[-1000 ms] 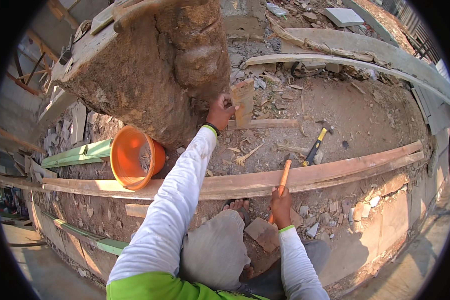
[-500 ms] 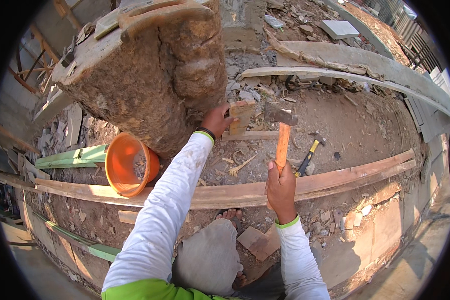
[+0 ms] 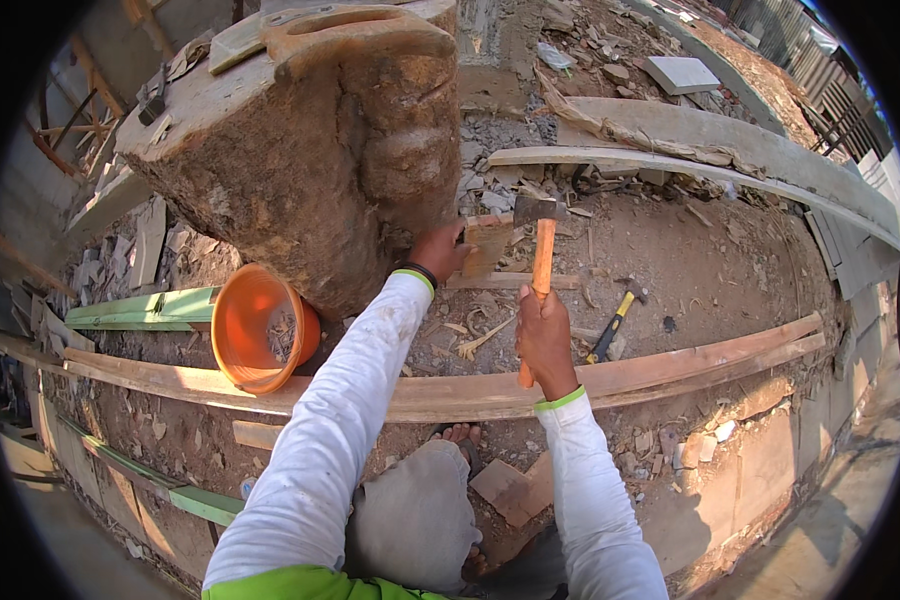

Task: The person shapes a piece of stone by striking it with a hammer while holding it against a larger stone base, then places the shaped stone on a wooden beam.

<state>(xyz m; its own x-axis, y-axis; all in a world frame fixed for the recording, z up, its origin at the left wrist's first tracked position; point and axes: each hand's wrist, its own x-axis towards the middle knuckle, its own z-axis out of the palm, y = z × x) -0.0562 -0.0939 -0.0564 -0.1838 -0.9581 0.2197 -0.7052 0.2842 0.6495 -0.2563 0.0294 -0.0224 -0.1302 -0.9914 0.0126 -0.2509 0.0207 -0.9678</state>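
The clearest danger was to the left hand (image 3: pixel 438 253): its curled fingers gripped the left edge of the wood block (image 3: pixel 488 248), near the upper end, so a stray swing of the hatchet (image 3: pixel 538 212) might have caught them. A glancing blow off the block's narrow top could have done the same. The block could also have tipped or twisted, since one hand steadied it on uneven, chip-strewn ground (image 3: pixel 710 255). The boulder (image 3: pixel 300 165), close behind the left hand, would have left little room to pull away.

The block stood on end towards the ground's left edge, beside the boulder and by the left half of a thin strip (image 3: pixel 545 281); whether its foot rested on that strip could not be told. Its long axis ran roughly upright, its top just left of the hatchet head in the view, though the depth between them was unclear.

The right hand (image 3: pixel 547 335) was wrapped fully round the hatchet's handle, no gap showing. That handle pointed away from the person, head at the far end, beyond the long planks (image 3: pixel 450 398).
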